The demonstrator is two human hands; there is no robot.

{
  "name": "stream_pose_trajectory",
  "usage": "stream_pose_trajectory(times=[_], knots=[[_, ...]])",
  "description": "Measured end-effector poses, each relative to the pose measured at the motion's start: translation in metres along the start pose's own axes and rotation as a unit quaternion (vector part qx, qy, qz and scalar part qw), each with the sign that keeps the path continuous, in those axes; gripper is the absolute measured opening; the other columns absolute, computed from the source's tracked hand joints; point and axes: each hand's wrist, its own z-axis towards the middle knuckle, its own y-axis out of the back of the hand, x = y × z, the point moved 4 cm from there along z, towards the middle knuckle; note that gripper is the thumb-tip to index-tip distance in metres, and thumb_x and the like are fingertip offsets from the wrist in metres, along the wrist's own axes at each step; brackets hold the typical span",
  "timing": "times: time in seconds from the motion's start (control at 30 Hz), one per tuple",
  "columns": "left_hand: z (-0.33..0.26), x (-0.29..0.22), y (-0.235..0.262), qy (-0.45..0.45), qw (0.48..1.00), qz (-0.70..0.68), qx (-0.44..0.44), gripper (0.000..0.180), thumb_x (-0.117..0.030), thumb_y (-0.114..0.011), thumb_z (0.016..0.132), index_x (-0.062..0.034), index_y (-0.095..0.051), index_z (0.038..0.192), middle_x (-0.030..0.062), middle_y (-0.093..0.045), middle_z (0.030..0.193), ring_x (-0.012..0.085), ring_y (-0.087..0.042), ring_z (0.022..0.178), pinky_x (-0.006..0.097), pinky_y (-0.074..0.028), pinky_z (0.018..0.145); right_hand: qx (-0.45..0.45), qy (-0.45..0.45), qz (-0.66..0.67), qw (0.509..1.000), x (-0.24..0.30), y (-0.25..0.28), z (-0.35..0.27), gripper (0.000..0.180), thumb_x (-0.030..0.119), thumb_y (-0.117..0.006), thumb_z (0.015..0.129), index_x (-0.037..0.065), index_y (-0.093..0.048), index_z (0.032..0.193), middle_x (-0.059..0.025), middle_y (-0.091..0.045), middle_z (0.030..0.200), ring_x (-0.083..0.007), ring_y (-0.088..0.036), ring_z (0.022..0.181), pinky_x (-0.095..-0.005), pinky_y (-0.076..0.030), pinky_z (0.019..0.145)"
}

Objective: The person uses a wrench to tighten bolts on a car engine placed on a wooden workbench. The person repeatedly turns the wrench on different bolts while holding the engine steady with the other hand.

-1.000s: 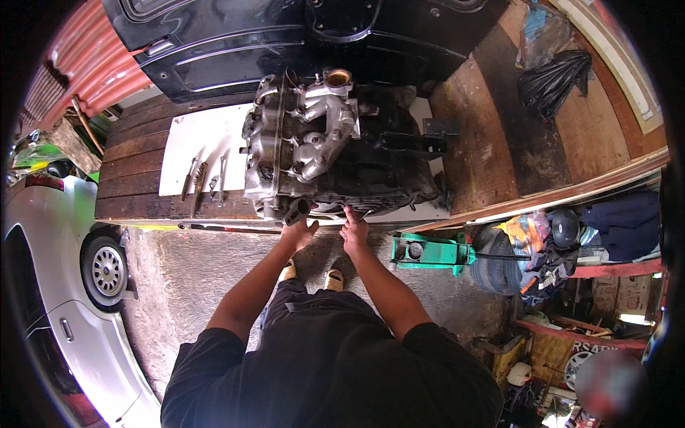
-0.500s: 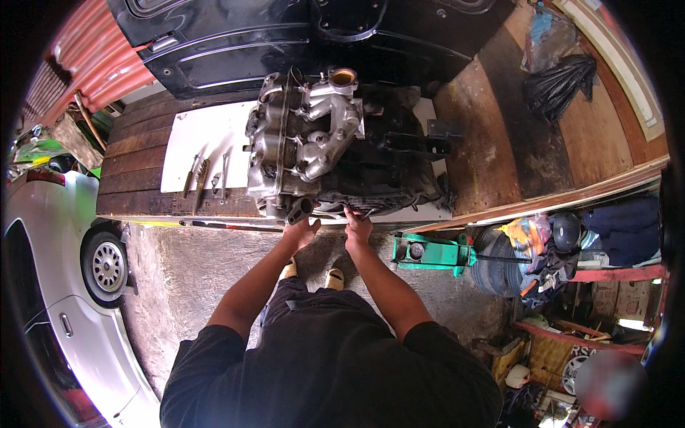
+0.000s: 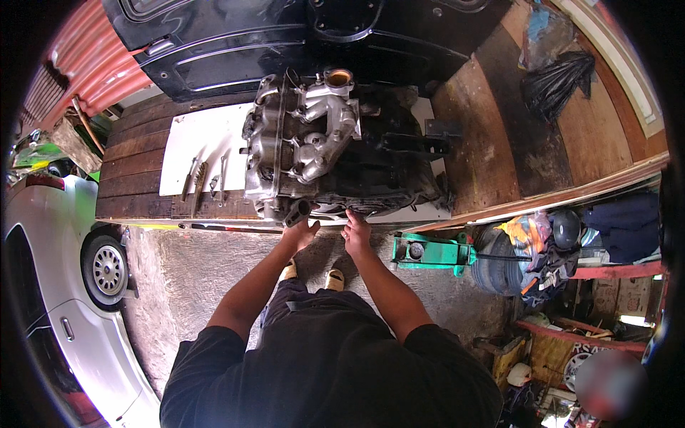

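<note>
A greasy car engine [image 3: 385, 167] lies on the bench, with a silver intake manifold [image 3: 330, 146] on its upper side and a valve cover [image 3: 267, 153] at its left. At its near edge my left hand [image 3: 301, 234] is just below a short dark pipe end [image 3: 298, 211]; the thumb shows, while the other fingers are mostly hidden. My right hand [image 3: 356, 232] is at the engine's near lower edge, index finger raised against it and the other fingers curled. Whatever those fingers hold, if anything, is too small to make out.
Several hand tools, among them a wrench [image 3: 222, 177], lie on a white board [image 3: 203, 135] on the wooden bench [image 3: 135, 153]. A green floor jack [image 3: 432, 251] stands at right below the bench, by a tire [image 3: 494, 267]. A silver car [image 3: 61, 285] is at left.
The view has shifted very slightly. Both hands stay at the engine's near edge; the right fingers have moved a little.
</note>
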Motion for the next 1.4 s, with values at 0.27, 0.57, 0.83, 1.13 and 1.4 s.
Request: stream_pose_trajectory(times=[0.27, 0.57, 0.83, 1.13, 1.4], knots=[[-0.002, 0.001, 0.0, 0.008, 0.999, -0.034, 0.008, 0.048, -0.032, -0.061, 0.085, -0.0203, -0.046, 0.128, 0.0222, -0.053, 0.123, 0.04, -0.05, 0.115, 0.047, -0.042, 0.092, 0.041, -0.054, 0.002, 0.998, 0.009, -0.008, -0.008, 0.017, 0.028, -0.071, 0.084, 0.015, -0.059, 0.084, 0.0088, -0.03, 0.056, -0.0054, -0.027, 0.045, -0.025, -0.028, 0.045], [-0.002, -0.006, 0.003, 0.063, 0.996, -0.039, 0.051, 0.047, -0.03, -0.06, 0.085, -0.0212, -0.045, 0.128, 0.0225, -0.052, 0.123, 0.0402, -0.05, 0.114, 0.048, -0.042, 0.09, -0.062, 0.008, 0.003, 0.998, 0.001, -0.009, 0.0, 0.02, 0.019, -0.076, 0.079, 0.011, -0.061, 0.089, 0.009, -0.033, 0.056, -0.0046, -0.026, 0.042, -0.023, -0.025, 0.041], [-0.006, 0.004, -0.001, 0.012, 0.999, -0.043, -0.004, 0.048, -0.029, -0.061, 0.084, -0.0207, -0.044, 0.128, 0.0228, -0.052, 0.119, 0.0413, -0.051, 0.111, 0.048, -0.043, 0.089, 0.008, -0.083, 0.061, 0.995, 0.004, -0.009, -0.008, 0.018, 0.02, -0.073, 0.081, 0.012, -0.061, 0.092, 0.008, -0.032, 0.055, -0.0059, -0.025, 0.041, -0.024, -0.025, 0.043], [-0.004, -0.004, 0.004, -0.003, 0.999, -0.049, -0.002, 0.046, -0.026, -0.063, 0.082, -0.021, -0.048, 0.126, 0.0211, -0.053, 0.117, 0.0402, -0.052, 0.109, 0.047, -0.043, 0.089, -0.075, 0.03, -0.008, 0.997, 0.003, -0.008, 0.0, 0.017, 0.012, -0.076, 0.078, 0.012, -0.06, 0.083, 0.007, -0.04, 0.057, -0.0048, -0.028, 0.04, -0.0232, -0.027, 0.039], [-0.004, -0.002, 0.003, -0.003, 0.999, -0.043, -0.006, 0.048, -0.026, -0.063, 0.083, -0.0215, -0.046, 0.127, 0.0208, -0.051, 0.121, 0.0399, -0.049, 0.114, 0.048, -0.041, 0.092, -0.062, 0.059, -0.005, 0.996, -0.001, -0.003, 0.002, 0.025, 0.01, -0.079, 0.074, 0.01, -0.059, 0.088, 0.0055, -0.045, 0.062, -0.006, -0.037, 0.044, -0.024, -0.03, 0.039]])
